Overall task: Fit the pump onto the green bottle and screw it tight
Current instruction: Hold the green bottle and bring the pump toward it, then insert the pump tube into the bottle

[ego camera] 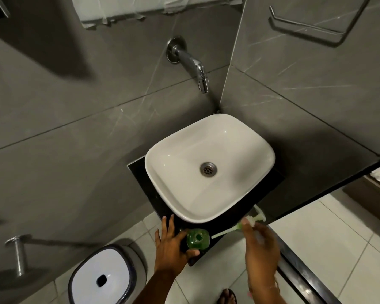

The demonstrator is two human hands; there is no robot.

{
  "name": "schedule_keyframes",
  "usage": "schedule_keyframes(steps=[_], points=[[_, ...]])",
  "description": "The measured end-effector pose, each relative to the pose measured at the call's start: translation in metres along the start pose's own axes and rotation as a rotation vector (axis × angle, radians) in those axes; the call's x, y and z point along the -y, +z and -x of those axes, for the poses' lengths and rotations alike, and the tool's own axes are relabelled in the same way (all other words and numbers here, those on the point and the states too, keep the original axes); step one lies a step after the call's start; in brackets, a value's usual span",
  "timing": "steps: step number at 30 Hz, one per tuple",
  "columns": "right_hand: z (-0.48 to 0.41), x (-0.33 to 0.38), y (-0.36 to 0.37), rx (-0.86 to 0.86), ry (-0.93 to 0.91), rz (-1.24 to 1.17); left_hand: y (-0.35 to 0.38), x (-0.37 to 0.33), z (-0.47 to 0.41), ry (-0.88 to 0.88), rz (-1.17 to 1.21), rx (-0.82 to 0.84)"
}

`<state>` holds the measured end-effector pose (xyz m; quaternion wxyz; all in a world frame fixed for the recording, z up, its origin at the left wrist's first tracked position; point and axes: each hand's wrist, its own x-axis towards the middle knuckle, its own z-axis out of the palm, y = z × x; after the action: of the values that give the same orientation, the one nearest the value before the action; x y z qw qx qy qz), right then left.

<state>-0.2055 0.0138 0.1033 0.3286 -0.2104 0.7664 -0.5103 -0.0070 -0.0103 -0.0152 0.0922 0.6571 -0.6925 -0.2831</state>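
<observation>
sink: white basin on a dark counter, looks dry and bare apart from the drain; tap on the wall above it.
bin: white-lidded, on the floor left of the counter, lid closed, contents hidden.
left hand: wrapped round the side of the bottle, thumb at the near side, steadying it on the counter's front corner.
right hand: fingers pinched on the pump near its head, holding it clear of the counter.
bottle: green, upright, mouth open and bare; fill level not readable from above.
pump: white head up-right, tube slanting down-left, tip just beside the bottle mouth, not yet in.
step: lining up the tube with the mouth, by my read; nothing threaded yet.
next: tip the pump upright, feed the tube into the mouth, seat the collar, then twist it tight while the left hand stops the bottle turning.
</observation>
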Motion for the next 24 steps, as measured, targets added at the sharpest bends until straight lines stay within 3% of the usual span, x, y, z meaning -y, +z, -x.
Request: schedule_keyframes(steps=[8,14,19,24], points=[[0.028,0.002,0.031,-0.008,-0.447,0.266,-0.007,-0.003,0.001,0.044,-0.055,0.015],[0.03,-0.036,0.044,0.03,-0.604,0.486,-0.009,-0.006,0.003,0.039,-0.051,0.027],[0.031,-0.06,0.052,0.185,-0.58,0.668,-0.006,-0.004,0.002,0.036,-0.057,0.02],[0.031,-0.058,0.062,0.213,-0.454,0.733,-0.003,-0.003,0.002,0.039,-0.068,0.009]])
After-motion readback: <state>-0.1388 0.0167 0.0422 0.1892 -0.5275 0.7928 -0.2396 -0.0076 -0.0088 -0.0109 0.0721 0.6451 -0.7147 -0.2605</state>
